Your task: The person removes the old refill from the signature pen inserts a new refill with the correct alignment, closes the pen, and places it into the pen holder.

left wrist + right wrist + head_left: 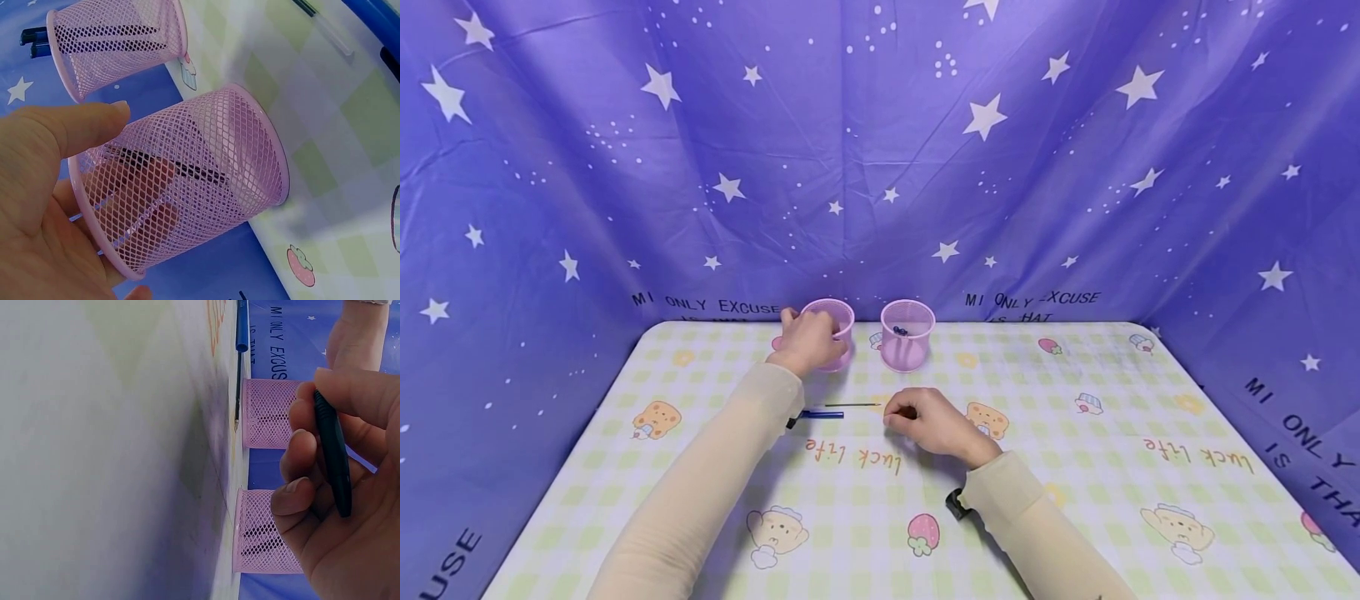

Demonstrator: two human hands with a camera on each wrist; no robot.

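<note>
My left hand [811,340] grips the left pink mesh pen cup [237,144] near its rim, thumb along one side. Fingers [156,219] show through the mesh; whether they are inside or behind it I cannot tell. A dark, thin pen [200,174] slants inside that cup. In the right wrist view, my right hand [350,431] holds a short dark green pen barrel piece [334,456], tapered, with a ribbed end. On the table between the hands and cups lie a pen refill [850,405] and a blue pen barrel [826,414].
Right of the gripped cup stands a second pink mesh cup [907,346] with dark-capped pens [37,40] in it. A checked tablecloth [1060,533] covers the table. A purple starry curtain [880,167] hangs close behind the cups and along both sides.
</note>
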